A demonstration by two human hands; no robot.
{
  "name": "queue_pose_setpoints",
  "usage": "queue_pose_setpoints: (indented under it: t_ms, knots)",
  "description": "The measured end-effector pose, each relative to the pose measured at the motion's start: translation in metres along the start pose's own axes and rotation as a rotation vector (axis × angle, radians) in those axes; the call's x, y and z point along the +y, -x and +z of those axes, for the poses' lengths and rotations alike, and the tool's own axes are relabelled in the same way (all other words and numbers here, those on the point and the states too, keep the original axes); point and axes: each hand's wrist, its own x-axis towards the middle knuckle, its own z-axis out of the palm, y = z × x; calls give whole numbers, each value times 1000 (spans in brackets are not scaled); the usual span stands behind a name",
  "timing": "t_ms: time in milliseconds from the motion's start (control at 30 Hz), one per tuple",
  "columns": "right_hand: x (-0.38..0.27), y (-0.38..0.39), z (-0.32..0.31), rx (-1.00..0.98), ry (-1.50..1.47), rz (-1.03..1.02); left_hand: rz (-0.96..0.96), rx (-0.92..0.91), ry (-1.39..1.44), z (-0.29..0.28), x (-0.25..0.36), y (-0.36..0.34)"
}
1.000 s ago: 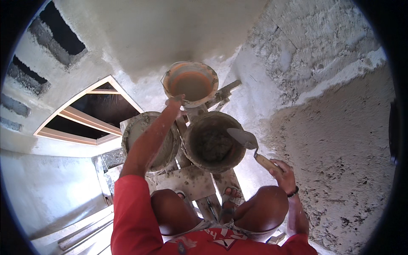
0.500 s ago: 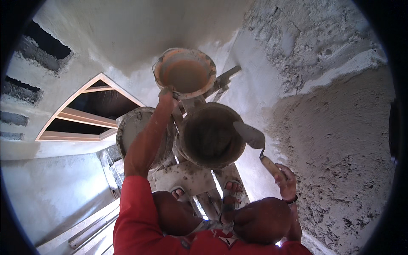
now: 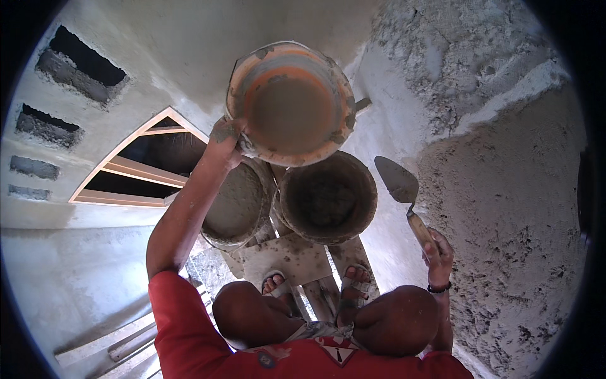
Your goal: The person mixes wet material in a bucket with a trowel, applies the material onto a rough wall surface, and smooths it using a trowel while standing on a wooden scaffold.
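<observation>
Just past the dark mortar bucket, the orange pail, probably heavy and slosh-prone, has the left hand clamped on its sturdy but likely slippery rim, while the right hand grips the stiff, light-looking trowel by its handle.

- Raised bucket: orange inside, blotched with grey, its liquid grey-brown
- Trowel: grey blade, tan handle
- Lower bucket: dark grey-brown
- Shirt: red, a black-and-white triangle printed on it
- Bracelet: black
- Board: pale grey-beige, dark-spotted
- Window frame: light orange-tan
</observation>
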Motion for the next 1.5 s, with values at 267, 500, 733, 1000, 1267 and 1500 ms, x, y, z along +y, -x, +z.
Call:
queue_pose_setpoints:
  t_ms: [267,500,733,1000,1267,1500]
  knots:
    - [5,6,3,16,27,-26,-73,50,-121,51,41,44]
    - [11,15,0,43,-17,11,-97,9,-323,72,47,61]
    - [20,18,-1,36,-67,17,-25,-67,-419,87,45,67]
    - [24,17,1,25,-46,24,-21,-26,-458,124,50,74]
    - [25,15,0,44,-34,16,-74,-2,-546,133,50,74]
    - [24,8,0,42,-26,-33,-138,32,-538,137,47,71]
